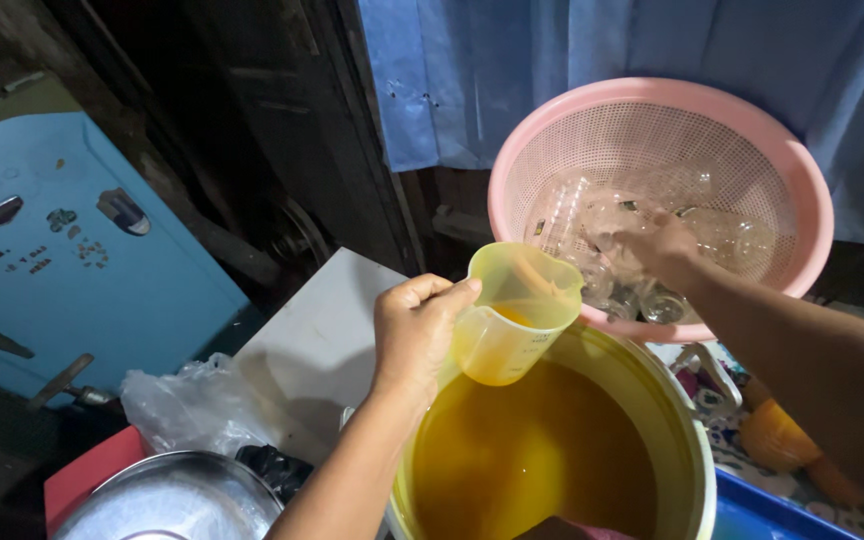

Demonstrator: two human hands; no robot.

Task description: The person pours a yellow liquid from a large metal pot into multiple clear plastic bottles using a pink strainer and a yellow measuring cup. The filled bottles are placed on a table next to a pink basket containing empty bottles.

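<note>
My left hand [414, 332] grips the handle of a translucent yellow measuring jug [515, 313], held tilted above a big pale bucket [689, 432] full of amber liquid [527, 455]. The jug holds some of the same liquid. My right hand [652, 247] reaches into a pink perforated basket [797, 160] that rests on the bucket's far rim, and its fingers are among several clear plastic bottles [727, 235]. Whether the fingers have closed around one bottle is hidden.
A white board [317, 345] lies left of the bucket, with a clear plastic bag [187, 405] and a metal bowl [177, 497] nearer me. A blue cabinet [82, 260] stands far left. A blue curtain [592, 55] hangs behind. Orange objects [777, 435] and a blue tray edge [762, 512] sit at right.
</note>
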